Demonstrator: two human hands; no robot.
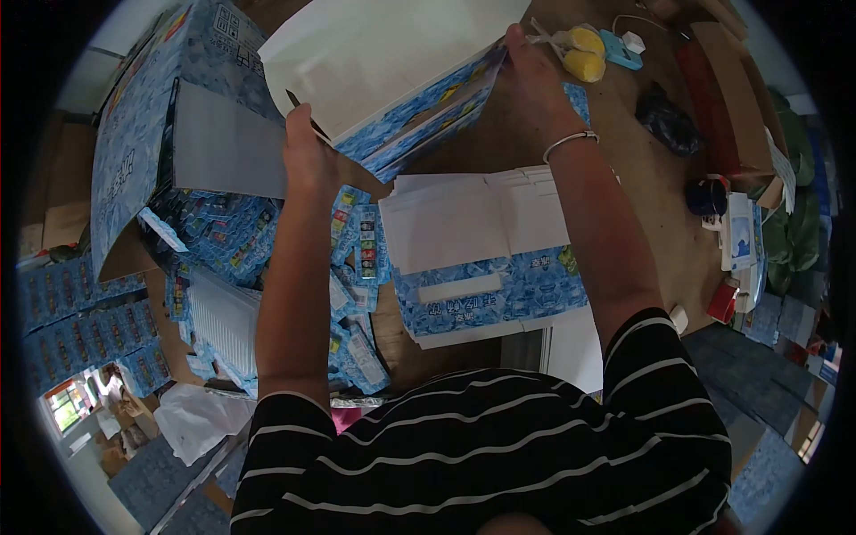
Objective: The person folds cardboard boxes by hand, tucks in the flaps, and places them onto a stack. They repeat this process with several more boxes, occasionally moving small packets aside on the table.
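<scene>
Raised over the table, a partly folded cardboard box (392, 67) with a white inside and blue ice-pattern print is gripped at both ends. My left hand (308, 147) is closed on its left end, thumb up at the edge. A narrow dark strip shows by that thumb; what it is I cannot make out. My right hand (538, 87) holds the right end, its fingers partly hidden behind the card. Below, between my forearms, lies a stack of flat box blanks (495, 290), white and blue. Small blue packets (366, 241) lie loose left of the stack.
A large open blue carton (134, 152) full of packets stands at the left. Beside my left forearm is a ribbed white piece (223, 321). At the right are yellow items in clear plastic (584, 55), a black bag (669, 120) and a brown carton (731, 98).
</scene>
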